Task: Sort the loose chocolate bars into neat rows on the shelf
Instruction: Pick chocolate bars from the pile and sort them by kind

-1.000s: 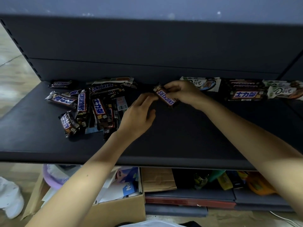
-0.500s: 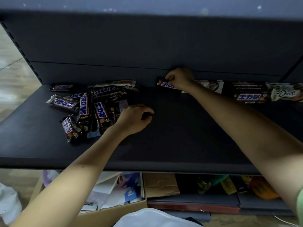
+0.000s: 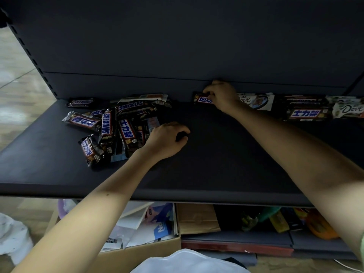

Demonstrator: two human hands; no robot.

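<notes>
On the shelf [image 3: 216,154] my right hand [image 3: 222,95] has carried one Snickers bar [image 3: 202,99] from mid-shelf to the back row beside the Dove bar [image 3: 256,100], grip pinching it, while my left hand [image 3: 167,138] rests curled, seemingly empty, by the loose pile [image 3: 114,125].

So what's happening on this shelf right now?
A person is sorting chocolate bars on a dark shelf. The right hand presses a Snickers bar against the back wall, just left of a white Dove bar. Further right lie stacked Snickers bars and another Dove bar. The left hand rests curled on the shelf beside the loose pile, which is not yet sorted; whether it holds anything is unclear.
</notes>
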